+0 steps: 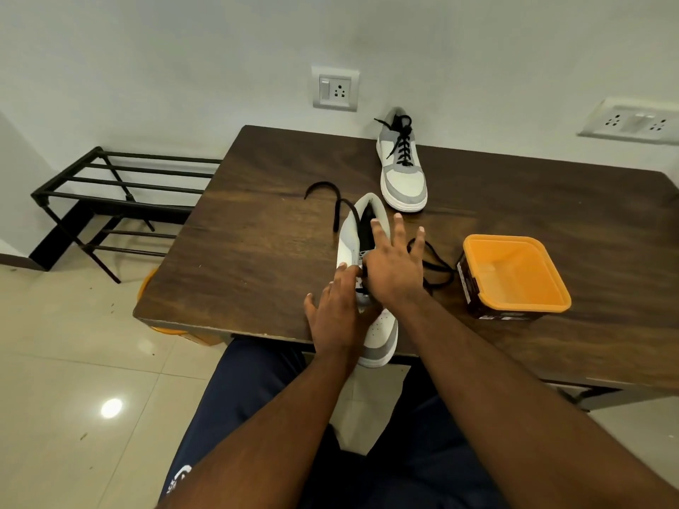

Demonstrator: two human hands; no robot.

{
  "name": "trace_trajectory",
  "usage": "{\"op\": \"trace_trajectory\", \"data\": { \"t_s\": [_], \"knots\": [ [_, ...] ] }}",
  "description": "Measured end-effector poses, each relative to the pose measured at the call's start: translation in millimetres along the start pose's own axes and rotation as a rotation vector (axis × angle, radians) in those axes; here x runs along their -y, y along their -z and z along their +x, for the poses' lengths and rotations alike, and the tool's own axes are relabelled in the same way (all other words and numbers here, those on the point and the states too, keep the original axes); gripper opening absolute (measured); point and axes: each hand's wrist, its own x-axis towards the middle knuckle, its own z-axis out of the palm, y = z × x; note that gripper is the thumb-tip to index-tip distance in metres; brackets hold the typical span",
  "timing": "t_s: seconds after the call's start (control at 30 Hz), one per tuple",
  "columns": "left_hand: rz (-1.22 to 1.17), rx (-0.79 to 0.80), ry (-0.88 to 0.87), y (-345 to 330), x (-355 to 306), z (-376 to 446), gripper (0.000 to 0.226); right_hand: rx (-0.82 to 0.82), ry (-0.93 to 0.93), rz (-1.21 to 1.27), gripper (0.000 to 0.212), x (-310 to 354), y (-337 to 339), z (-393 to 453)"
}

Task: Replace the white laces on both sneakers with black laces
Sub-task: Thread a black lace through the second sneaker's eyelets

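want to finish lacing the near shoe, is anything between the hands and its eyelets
Nothing visible stands in the way. Both the left hand and the right hand are already on the near sneaker at its lacing area, with the black lace trailing loose to either side. The orange container sits apart, to the right.

orange tub (514, 275) on table (257, 251) just right of the hands; black rack (110, 185) far left; wall sockets (335, 88) beyond.

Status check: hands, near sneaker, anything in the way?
Both hands, left and right, working black lace on near sneaker. Far sneaker laced black. Orange tub beside, not blocking.
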Motion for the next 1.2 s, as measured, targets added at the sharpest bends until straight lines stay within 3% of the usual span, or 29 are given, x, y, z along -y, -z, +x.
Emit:
{"op": "trace_trajectory", "data": {
  "t_s": [0.07,0.13,0.3,0.37,0.5,0.57,0.67,0.73,0.83,0.9,0.97,1.07,1.2],
  "knots": [
    [-0.016,-0.015,0.051,1.5,-1.4,-1.3,0.064,0.029,0.000,-0.017,0.017,4.5,0.2,2.1],
    [0.016,-0.027,0.073,2.7,-1.7,-2.2,0.070,0.033,-0.045,0.158,0.011,3.1,-1.4,1.1],
    [0.102,-0.031,0.067,1.5,-1.2,-2.4,0.087,0.158,-0.326,1.470,0.009,-17.7,14.1,-28.0],
    [0.106,-0.028,0.076,2.8,-1.2,-2.1,0.091,0.146,-0.321,1.805,0.025,-23.7,28.0,-44.7],
    [0.104,-0.012,0.086,7.2,-4.8,-4.1,0.098,-0.087,-0.159,1.937,0.043,-36.2,62.5,-73.2],
    [0.139,-0.016,0.071,10.8,-8.9,-6.2,0.104,-0.190,-0.127,2.026,0.034,-41.1,73.0,-85.1],
    [0.181,0.009,0.022,15.6,-10.9,-7.3,0.105,-0.271,-0.170,1.996,0.026,-47.9,62.5,-97.0],
    [0.231,0.033,0.000,15.4,-9.1,-5.8,0.100,-0.269,-0.337,1.913,0.029,-54.8,43.9,-98.8],
    [0.290,0.032,-0.010,11.8,-6.2,-3.5,0.095,-0.238,-0.549,1.570,0.016,-70.3,7.6,-98.8],
    [0.312,0.043,-0.021,10.2,-5.7,-2.7,0.091,-0.146,-0.528,1.238,0.005,-78.0,-15.0,-97.8],
    [0.311,0.057,-0.020,9.4,-5.8,-1.5,0.090,-0.109,-0.432,0.948,0.023,-74.1,-26.2,-94.7],
    [0.314,0.034,-0.033,8.1,-5.0,-2.5,0.088,-0.197,-0.313,0.963,0.035,-43.8,-19.6,-82.8],
    [0.340,0.021,-0.032,6.0,-4.1,-2.9,0.086,-0.119,-0.282,1.042,0.032,-15.0,-18.8,-59.4]
  ]
}}
